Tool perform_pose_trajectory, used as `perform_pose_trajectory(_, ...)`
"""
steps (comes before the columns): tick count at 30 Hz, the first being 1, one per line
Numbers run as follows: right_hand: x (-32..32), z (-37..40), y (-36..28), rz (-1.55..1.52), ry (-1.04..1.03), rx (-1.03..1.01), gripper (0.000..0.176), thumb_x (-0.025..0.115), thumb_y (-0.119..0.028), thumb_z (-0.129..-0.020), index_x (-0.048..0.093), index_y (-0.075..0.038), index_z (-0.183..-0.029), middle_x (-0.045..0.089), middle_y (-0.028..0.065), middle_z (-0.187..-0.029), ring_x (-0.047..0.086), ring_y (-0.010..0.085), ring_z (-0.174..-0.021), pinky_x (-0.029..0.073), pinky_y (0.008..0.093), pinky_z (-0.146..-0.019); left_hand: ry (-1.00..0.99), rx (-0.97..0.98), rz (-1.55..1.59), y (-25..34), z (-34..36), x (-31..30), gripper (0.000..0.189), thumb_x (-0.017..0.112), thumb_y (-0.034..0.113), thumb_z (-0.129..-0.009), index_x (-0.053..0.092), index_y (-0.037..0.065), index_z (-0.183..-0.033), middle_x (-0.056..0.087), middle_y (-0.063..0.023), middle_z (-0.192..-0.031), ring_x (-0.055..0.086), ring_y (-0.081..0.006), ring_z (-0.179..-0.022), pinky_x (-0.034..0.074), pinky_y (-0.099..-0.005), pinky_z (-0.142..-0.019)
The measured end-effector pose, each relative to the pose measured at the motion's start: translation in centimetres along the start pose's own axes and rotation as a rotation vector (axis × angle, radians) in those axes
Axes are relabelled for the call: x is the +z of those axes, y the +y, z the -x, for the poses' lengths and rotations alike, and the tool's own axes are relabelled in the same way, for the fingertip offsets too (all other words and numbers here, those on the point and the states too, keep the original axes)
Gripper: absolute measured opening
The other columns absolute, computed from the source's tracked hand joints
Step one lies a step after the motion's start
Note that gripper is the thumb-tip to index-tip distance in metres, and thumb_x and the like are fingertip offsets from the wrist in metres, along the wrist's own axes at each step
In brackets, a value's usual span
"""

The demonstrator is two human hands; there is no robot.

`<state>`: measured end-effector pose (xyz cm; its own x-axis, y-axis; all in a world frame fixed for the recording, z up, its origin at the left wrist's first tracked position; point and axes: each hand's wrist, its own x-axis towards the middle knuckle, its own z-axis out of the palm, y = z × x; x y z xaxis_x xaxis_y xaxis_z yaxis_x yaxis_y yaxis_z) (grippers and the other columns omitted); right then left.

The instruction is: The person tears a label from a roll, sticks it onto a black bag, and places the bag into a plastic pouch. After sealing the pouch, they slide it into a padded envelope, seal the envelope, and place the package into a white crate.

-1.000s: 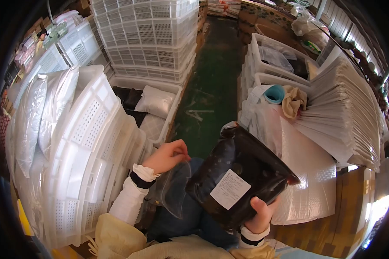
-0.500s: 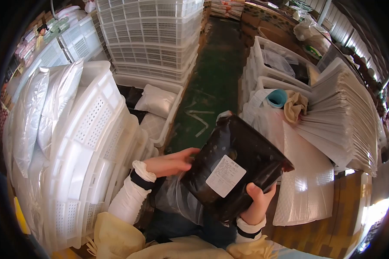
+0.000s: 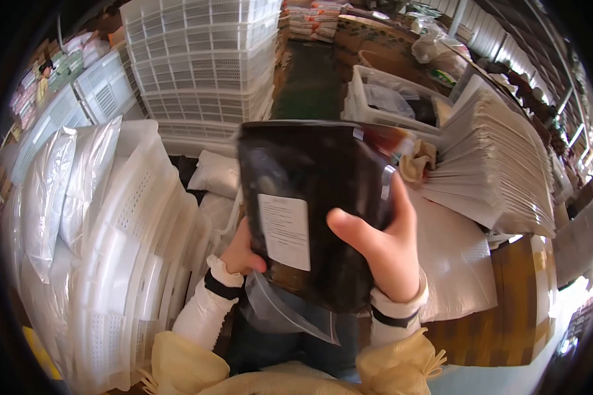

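The fingers (image 3: 357, 232) of the right hand (image 3: 385, 253) are closed around a black pouch (image 3: 313, 178). The thumb lies flat across the front and the other fingers are hidden behind. The left hand (image 3: 239, 255) sits at the pouch's lower left edge. Its thumb curls there, but its other fingers are hidden, so I cannot tell what they grip. The pouch is held up tall, right in the middle and close to the camera. It is shiny, smooth and a bit puffy, with straight sides and a white label (image 3: 284, 230) stuck on the front. Just under it hangs a clear bag (image 3: 280, 309), thin and see-through, with its top touching the pouch's bottom. On the left, very near the arm, white crates (image 3: 135, 243) with little holes lean in a stack, and soft silvery bags (image 3: 56, 181) lie on them. More crates (image 3: 201, 59) stand stacked high behind. On the right, a bumpy white mailer (image 3: 458, 263) lies on the brown wooden table (image 3: 524, 309), beside a fanned pile of flat envelopes (image 3: 501, 158). The only open room is the green floor (image 3: 310, 85) beyond the pouch.
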<state>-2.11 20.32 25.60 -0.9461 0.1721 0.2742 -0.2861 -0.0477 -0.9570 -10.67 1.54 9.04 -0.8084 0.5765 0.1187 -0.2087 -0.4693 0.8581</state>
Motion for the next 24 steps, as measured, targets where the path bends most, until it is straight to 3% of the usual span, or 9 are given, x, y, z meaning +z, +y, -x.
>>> perform_pose_trajectory(2, 0.2, -0.2, -0.2, -0.034, -0.069, -0.031, 0.067, 0.069, -0.009, -0.081, 0.032, 0.002, -0.136, 0.058, 0.0092, -0.113, 0.056, 0.0136, -0.095, 0.045, 0.0258, -0.083, 0.039, 0.118, -0.012, -0.6, 0.2, -0.1, 0.123, 0.088, 0.048, -0.043, 0.026, 0.006, -0.141, 0.046, -0.0046, -0.132, 0.043, -0.0187, -0.122, 0.033, -0.0334, -0.102)
perform_pose_trajectory(5, -1.2, 2.0, 1.7, -0.331, -0.293, -0.111, 0.064, 0.045, -0.03, -0.096, 0.015, 0.001, -0.143, 0.042, 0.0199, -0.134, 0.047, 0.0209, -0.118, 0.035, 0.0323, -0.099, 0.098, 0.209, 0.086, -1.8, 1.1, -0.8, 0.113, 0.083, 0.052, -0.051, 0.031, 0.004, -0.139, 0.047, -0.005, -0.132, 0.047, -0.0186, -0.12, 0.037, -0.0332, -0.099)
perform_pose_trajectory(8, -3.6, 7.0, 6.2, -0.074, -0.148, -0.431, 0.05, 0.045, -0.035, -0.094, 0.041, 0.007, -0.121, 0.033, 0.0288, -0.139, 0.04, 0.0358, -0.126, 0.031, 0.0441, -0.104, 0.117, 0.301, 0.116, -3.9, 0.6, -2.7, 0.107, 0.08, 0.056, -0.054, 0.036, 0.003, -0.136, 0.051, -0.0049, -0.129, 0.05, -0.0188, -0.116, 0.04, -0.0327, -0.097)
perform_pose_trajectory(10, -5.4, 9.1, 4.7, 0.376, -0.336, -0.496, 0.041, 0.058, -0.032, -0.087, 0.057, 0.006, -0.105, 0.032, 0.035, -0.137, 0.038, 0.0459, -0.126, 0.029, 0.0467, -0.105, 0.093, 0.282, 0.135, -3.5, 0.2, -3.3, 0.104, 0.079, 0.057, -0.053, 0.04, 0.003, -0.133, 0.055, -0.0049, -0.123, 0.052, -0.0185, -0.113, 0.041, -0.0325, -0.095)
perform_pose_trajectory(15, -3.0, 9.3, 0.5, 0.908, -0.487, -0.418, 0.031, 0.07, -0.023, -0.079, 0.06, 0.001, -0.096, 0.041, 0.0318, -0.128, 0.041, 0.0485, -0.119, 0.03, 0.0492, -0.105, 0.076, 0.297, 0.272, -1.8, 0.1, -1.2, 0.102, 0.082, 0.05, -0.051, 0.039, 0.004, -0.132, 0.057, -0.0054, -0.119, 0.056, -0.0199, -0.108, 0.045, -0.0328, -0.09)
perform_pose_trajectory(18, -4.4, 9.3, 1.1, 0.79, -0.589, -0.338, 0.021, 0.069, -0.015, -0.079, 0.06, 0.001, -0.09, 0.05, 0.0283, -0.116, 0.048, 0.0453, -0.111, 0.037, 0.0471, -0.101, 0.117, 0.282, 0.344, -3.5, 0.1, -2.4, 0.101, 0.084, 0.045, -0.05, 0.04, 0.003, -0.131, 0.057, -0.0059, -0.119, 0.057, -0.0207, -0.106, 0.047, -0.0328, -0.089)
perform_pose_trajectory(19, -4.5, 9.1, 0.3, 0.694, -0.527, -0.403, 0.014, 0.068, -0.008, -0.079, 0.058, 0.0, -0.084, 0.058, 0.0233, -0.1, 0.058, 0.0403, -0.093, 0.048, 0.041, -0.087, 0.141, 0.275, 0.348, -3.9, 0.2, -2.9, 0.101, 0.085, 0.044, -0.05, 0.04, 0.003, -0.131, 0.057, -0.006, -0.119, 0.058, -0.021, -0.105, 0.047, -0.0328, -0.088)
perform_pose_trajectory(22, -5.1, 9.2, -0.9, 0.734, -0.398, -0.325, 0.014, 0.068, -0.007, -0.078, 0.057, 0.0, -0.082, 0.061, 0.0177, -0.09, 0.061, 0.0364, -0.076, 0.053, 0.036, -0.069, 0.125, 0.268, 0.298, -3.1, 1.3, -2.9, 0.1, 0.087, 0.039, -0.047, 0.044, 0.003, -0.129, 0.058, -0.0062, -0.119, 0.058, -0.0214, -0.106, 0.046, -0.0329, -0.089)
perform_pose_trajectory(24, -4.7, 8.6, -1.4, 0.823, -0.359, -0.424, 0.014, 0.067, -0.006, -0.078, 0.055, -0.001, -0.081, 0.059, 0.0119, -0.079, 0.059, 0.0321, -0.063, 0.05, 0.0351, -0.055, 0.111, 0.286, 0.31, -2.2, 1.9, -1.7, 0.096, 0.089, 0.034, -0.047, 0.046, 0.004, -0.128, 0.058, -0.0057, -0.119, 0.057, -0.0213, -0.108, 0.045, -0.0325, -0.091)
